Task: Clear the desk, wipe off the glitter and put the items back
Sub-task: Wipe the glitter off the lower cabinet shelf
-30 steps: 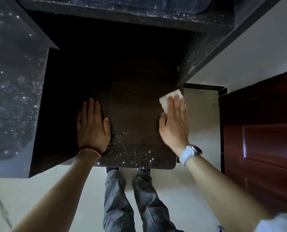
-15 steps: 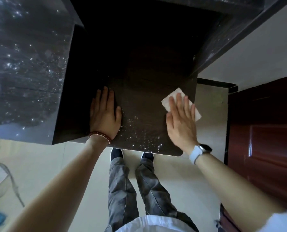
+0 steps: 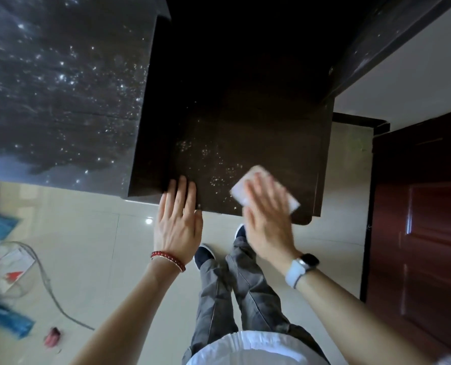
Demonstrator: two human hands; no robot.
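A dark brown pull-out desk board carries scattered glitter specks near its front edge. My right hand lies flat with straight fingers on a white folded wipe and presses it onto the board's front right part. My left hand has its fingers spread straight, the fingertips touching the board's front left edge, the palm hanging past the edge over the floor. The glossy dark desk top at the left is strewn with glitter.
A red-brown door stands at the right. On the pale tiled floor at the left lie a clear plastic container, blue items and a small pink thing. My legs stand below the board's front edge.
Both hands have slid toward me to the board's front edge. The wipe under my right hand has moved from the right edge toward the middle front. The view has shifted left and back.
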